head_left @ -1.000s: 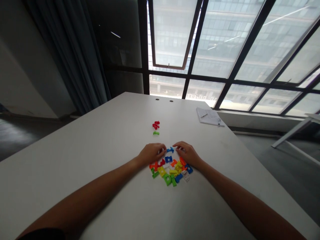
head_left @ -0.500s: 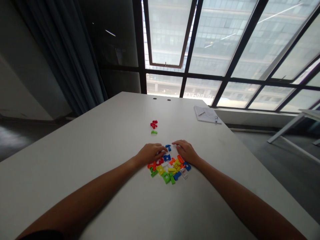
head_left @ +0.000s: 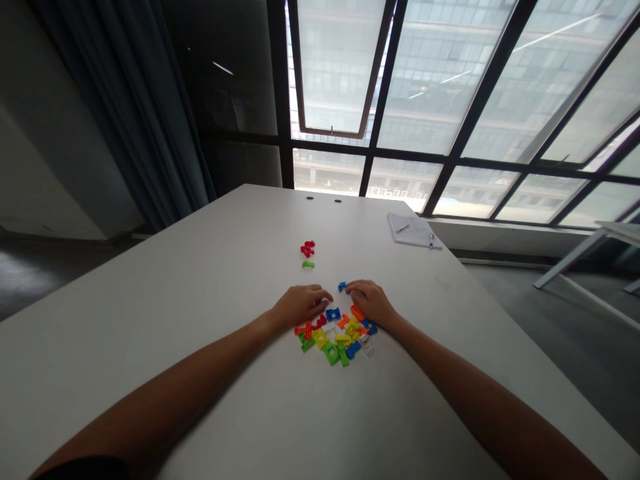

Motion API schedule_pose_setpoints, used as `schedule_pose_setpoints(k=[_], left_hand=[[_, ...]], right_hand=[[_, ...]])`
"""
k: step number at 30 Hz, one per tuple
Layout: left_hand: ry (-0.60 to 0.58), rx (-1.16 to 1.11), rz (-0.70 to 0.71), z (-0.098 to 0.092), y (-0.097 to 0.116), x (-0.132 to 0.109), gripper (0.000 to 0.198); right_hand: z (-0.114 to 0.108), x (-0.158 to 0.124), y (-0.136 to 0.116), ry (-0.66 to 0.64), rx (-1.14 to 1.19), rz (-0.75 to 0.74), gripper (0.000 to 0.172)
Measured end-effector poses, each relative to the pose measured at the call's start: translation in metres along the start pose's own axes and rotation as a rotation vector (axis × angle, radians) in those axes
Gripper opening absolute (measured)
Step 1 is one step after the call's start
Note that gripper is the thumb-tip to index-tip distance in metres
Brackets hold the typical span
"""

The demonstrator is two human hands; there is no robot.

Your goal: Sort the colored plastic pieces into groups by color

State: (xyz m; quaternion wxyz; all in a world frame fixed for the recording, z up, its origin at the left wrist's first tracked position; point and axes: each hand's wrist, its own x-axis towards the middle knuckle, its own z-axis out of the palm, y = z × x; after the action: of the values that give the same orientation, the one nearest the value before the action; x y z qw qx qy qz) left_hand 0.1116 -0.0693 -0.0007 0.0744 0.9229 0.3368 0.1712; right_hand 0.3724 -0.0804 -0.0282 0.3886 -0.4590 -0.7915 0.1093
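Observation:
A small blue plastic piece (head_left: 342, 287) is at the fingertips of my right hand (head_left: 371, 299), which is closed on its near end. My left hand (head_left: 301, 303) rests on the table to the left, fingers loosely bent and apart, holding nothing. Between the two hands lies another blue piece (head_left: 333, 314), close to my left fingertips. Just below is a loose pile of plastic pieces, including a yellow piece (head_left: 320, 339), a green piece (head_left: 331, 353), an orange piece (head_left: 357, 312) and a white piece (head_left: 367, 345).
Farther up the white table (head_left: 225, 267) lie several red pieces (head_left: 308, 249) in a cluster, with a light green piece (head_left: 308, 265) just below them. Papers (head_left: 413, 229) with pens lie near the right edge. Windows and a dark curtain (head_left: 125, 100) stand beyond.
The upper blue piece has moved away from my left fingers, up and right to my right fingertips. My left hand now has nothing at its fingers. The pile looks the same.

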Motion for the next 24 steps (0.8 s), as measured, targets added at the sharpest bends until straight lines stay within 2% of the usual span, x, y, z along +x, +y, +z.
schedule_pose_setpoints(k=[3, 5, 9, 11, 13, 17, 20, 24], left_hand=[[-0.003, -0.02, -0.012, -0.001, 0.0, 0.0, 0.024], [-0.004, -0.03, -0.023, -0.002, 0.001, 0.0, 0.024], [-0.005, -0.038, -0.043, -0.001, 0.002, 0.001, 0.024], [-0.005, -0.037, -0.048, -0.001, 0.002, 0.001, 0.024], [-0.006, -0.033, -0.048, 0.0, 0.002, 0.002, 0.023], [0.0, -0.014, -0.042, 0.0, 0.003, 0.003, 0.023], [-0.001, 0.0, -0.049, -0.001, 0.003, 0.003, 0.023], [-0.007, 0.004, -0.046, -0.001, 0.003, 0.003, 0.022]], right_hand=[[0.0, 0.0, 0.004, 0.078, -0.011, 0.026, 0.024], [-0.003, 0.0, 0.005, 0.084, -0.039, -0.004, 0.024], [-0.017, 0.0, 0.007, -0.064, -0.238, -0.123, 0.023], [-0.025, 0.002, 0.013, -0.123, -0.365, -0.128, 0.025], [-0.033, 0.008, 0.025, -0.139, -0.48, -0.06, 0.027], [-0.038, 0.032, 0.058, -0.158, -0.669, 0.176, 0.032], [-0.034, 0.054, 0.078, -0.213, -0.731, 0.309, 0.039], [-0.026, 0.073, 0.09, -0.231, -0.765, 0.425, 0.049]])
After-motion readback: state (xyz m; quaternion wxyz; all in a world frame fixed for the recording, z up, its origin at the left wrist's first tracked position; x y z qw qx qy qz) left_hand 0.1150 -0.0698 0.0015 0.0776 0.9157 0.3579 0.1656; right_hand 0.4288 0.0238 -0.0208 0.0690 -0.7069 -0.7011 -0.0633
